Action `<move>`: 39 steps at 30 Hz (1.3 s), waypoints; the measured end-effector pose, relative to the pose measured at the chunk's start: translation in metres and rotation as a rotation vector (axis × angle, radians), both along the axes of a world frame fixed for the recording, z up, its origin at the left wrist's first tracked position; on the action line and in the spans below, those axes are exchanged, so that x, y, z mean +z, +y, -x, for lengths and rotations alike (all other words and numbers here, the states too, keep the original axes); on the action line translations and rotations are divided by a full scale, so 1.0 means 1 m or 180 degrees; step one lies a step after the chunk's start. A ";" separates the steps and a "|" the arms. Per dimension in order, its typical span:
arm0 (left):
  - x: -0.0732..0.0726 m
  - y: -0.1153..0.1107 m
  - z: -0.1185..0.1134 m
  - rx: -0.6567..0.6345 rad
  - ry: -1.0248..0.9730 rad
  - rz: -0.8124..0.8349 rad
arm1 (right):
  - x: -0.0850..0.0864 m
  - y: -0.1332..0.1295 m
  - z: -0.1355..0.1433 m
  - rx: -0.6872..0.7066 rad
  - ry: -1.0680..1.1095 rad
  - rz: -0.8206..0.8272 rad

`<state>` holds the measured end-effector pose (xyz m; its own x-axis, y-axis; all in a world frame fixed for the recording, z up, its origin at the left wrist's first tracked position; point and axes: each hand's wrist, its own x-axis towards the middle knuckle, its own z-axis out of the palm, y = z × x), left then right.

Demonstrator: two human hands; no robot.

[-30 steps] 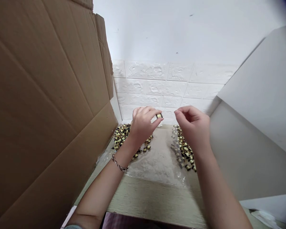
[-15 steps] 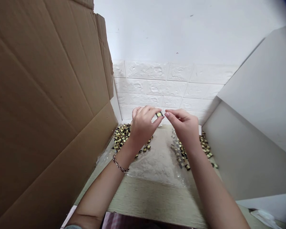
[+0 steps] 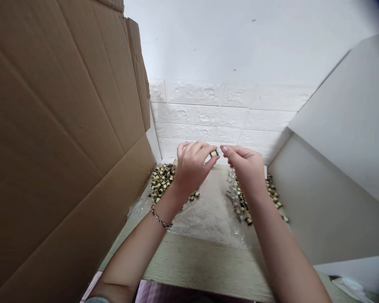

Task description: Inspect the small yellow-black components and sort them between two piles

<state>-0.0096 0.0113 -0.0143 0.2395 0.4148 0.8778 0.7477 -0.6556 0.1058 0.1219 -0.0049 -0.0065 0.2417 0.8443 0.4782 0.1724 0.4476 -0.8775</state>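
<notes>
Between the thumb and forefinger of my left hand (image 3: 194, 165) is a small transformer coil (image 3: 214, 154), with a yellow middle, black ends and short pins along its side. My right hand (image 3: 244, 162) is just to the right of it, thumb and forefinger pinched together. Whatever those fingertips hold, perhaps something very thin, is too small to make out. Both hands are raised above a clear plastic sheet (image 3: 202, 223). Similar yellow-and-black coils form a left pile (image 3: 161, 181) beyond my left wrist, and a right pile (image 3: 273, 195) lies partly hidden behind my right forearm.
A tall cardboard panel (image 3: 66, 126) walls off the left side, and a pale board (image 3: 328, 189) the right. White brick-patterned wall (image 3: 205, 115) closes the back. The wooden tabletop (image 3: 189, 261) ends near my body. A clear plastic item (image 3: 350, 286) lies at lower right.
My left hand and the coil have shifted slightly right. My right hand has turned a little, its thumb now higher; its fingers stay pinched.
</notes>
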 end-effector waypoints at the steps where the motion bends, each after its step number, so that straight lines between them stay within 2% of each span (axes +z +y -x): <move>1: 0.000 0.000 0.000 0.0014 0.0013 -0.0003 | 0.000 0.000 0.000 -0.0007 -0.0016 -0.0018; 6: -0.001 0.000 -0.001 0.0027 0.0006 -0.0019 | 0.002 -0.003 0.001 0.0007 -0.0109 -0.0059; 9: -0.001 0.000 -0.001 0.0006 -0.0077 -0.0010 | 0.001 -0.002 0.002 0.0050 0.0065 -0.0016; 13: 0.000 0.000 0.000 -0.0044 -0.0155 -0.0046 | -0.002 0.003 0.001 0.0549 0.0686 0.0081; 16: 0.001 0.000 0.001 -0.0047 -0.0201 -0.0131 | -0.002 0.006 0.000 0.1054 0.1200 0.0321; 19: 0.002 -0.002 0.000 -0.0001 -0.0172 -0.0171 | 0.000 0.007 0.001 0.1349 0.1662 0.0588; 28: 0.001 -0.004 0.000 0.0052 -0.0129 -0.0153 | -0.004 0.011 0.002 0.1994 0.2350 0.0980; 33: 0.000 -0.003 -0.002 0.0041 -0.0115 -0.0109 | -0.011 0.018 0.006 0.2223 0.2569 0.1273; 39: -0.001 -0.003 -0.004 0.0028 -0.0144 -0.0131 | -0.020 0.023 0.013 0.2439 0.2852 0.1388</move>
